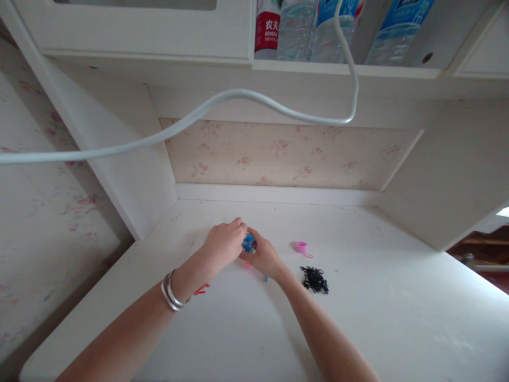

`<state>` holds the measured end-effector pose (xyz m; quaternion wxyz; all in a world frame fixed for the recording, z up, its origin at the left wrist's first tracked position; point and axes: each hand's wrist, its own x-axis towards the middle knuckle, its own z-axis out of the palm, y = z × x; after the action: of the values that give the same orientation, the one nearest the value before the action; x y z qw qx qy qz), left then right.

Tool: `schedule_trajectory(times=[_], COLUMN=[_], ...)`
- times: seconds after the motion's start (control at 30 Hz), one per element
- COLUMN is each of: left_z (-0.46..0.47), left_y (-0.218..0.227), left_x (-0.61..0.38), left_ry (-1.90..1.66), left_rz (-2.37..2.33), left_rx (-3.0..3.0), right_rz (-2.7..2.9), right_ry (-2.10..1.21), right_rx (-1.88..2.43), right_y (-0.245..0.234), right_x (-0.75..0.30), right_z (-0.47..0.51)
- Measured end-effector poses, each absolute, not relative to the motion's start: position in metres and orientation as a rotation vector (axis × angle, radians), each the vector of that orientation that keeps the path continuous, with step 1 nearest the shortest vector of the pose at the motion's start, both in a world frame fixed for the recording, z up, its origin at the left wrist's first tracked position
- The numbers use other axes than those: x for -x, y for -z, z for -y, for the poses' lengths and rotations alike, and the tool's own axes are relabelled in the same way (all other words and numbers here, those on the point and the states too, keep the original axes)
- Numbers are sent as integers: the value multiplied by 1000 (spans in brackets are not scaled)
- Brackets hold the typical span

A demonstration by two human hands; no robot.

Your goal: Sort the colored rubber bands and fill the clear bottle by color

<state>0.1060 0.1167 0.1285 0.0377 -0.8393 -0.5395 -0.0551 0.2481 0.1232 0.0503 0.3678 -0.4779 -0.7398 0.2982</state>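
Observation:
My left hand [223, 245] and my right hand [263, 256] meet over the middle of the white desk [358, 329]. Between their curled fingers sits a small blue object [248, 242], gripped by both. A silver bangle [172, 291] circles my left wrist. Under my right hand a bit of pink and a small blue piece [266, 278] show on the desk. A pink cap with a loop [301, 247] lies just right of my right hand. A pile of small black bands [314, 279] lies beside my right forearm.
A white cable [207, 109] sags across the view from the upper shelf. Several water bottles [298, 29] stand on that shelf. White side panels wall the desk on the left and right; flowered wallpaper backs it.

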Motion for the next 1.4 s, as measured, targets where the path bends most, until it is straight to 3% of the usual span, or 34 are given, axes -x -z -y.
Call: schedule_trajectory(times=[0.3,0.6,0.83,1.07,1.4], left_z=[-120,-122,-111,-110,-112], left_y=[-130,-125,-118,-108,-107], left_x=[-106,-99,-102,-101,-105], left_ry=[214,517,220,111,68], left_rz=[1627,1633,1652,1568,1547], left_rx=[2686,2780,2738,2644,2666], right_rz=[1875,1832,1837,1817,2227], right_ry=[-822,-861,-888,-1068,-503], right_rx=[1158,1269,1274,1016,1651], right_y=[-46,-38,-29,-24,-19], right_x=[-251,-256,-261,-296,-322], right_z=[-122,-127,-128,-126,-89])
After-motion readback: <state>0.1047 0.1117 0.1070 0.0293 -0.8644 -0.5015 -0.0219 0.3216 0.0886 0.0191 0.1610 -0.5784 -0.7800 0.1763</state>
